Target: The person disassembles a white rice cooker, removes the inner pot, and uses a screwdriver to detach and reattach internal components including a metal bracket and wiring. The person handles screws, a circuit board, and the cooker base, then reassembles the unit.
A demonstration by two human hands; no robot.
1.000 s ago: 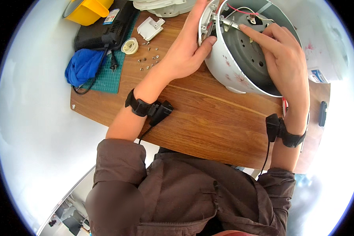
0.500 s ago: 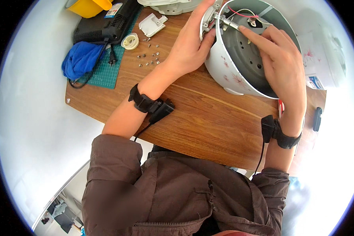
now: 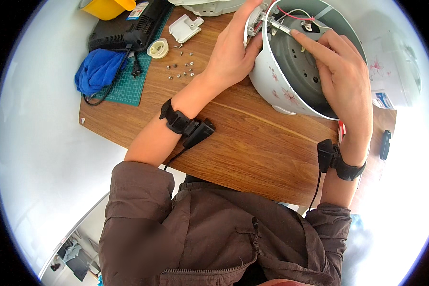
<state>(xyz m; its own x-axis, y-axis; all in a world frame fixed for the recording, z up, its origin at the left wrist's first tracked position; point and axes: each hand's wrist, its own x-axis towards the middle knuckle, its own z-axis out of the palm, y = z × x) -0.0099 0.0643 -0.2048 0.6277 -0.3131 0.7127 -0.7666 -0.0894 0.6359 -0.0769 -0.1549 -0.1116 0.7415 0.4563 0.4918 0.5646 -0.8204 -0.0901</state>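
A white rice cooker housing [image 3: 288, 90] with pink flowers lies tilted, its open end showing a dark grey interior with holes and red and white wires [image 3: 295, 11]. At its upper left rim, my left hand [image 3: 235, 52] grips a white plastic panel [image 3: 249, 29], thumb against the housing's side; its fingertips are partly hidden. My right hand [image 3: 341, 66] reaches over the opening, closed around a silver rod-shaped screwdriver [image 3: 281, 27]. Its index finger lies along the shaft, whose tip meets the panel's inner side at the rim. The handle is hidden by the hand.
Several loose screws [image 3: 178, 75] lie left of the housing, near a cream round cap [image 3: 158, 48] and a small white cover [image 3: 186, 29]. Farther left are a blue cloth [image 3: 98, 71], a green cutting mat [image 3: 124, 93], a black case [image 3: 124, 35] and a yellow container [image 3: 107, 8].
Both hands and the screwdriver keep nearly the same place at the rim. My left wrist has shifted slightly to the right.
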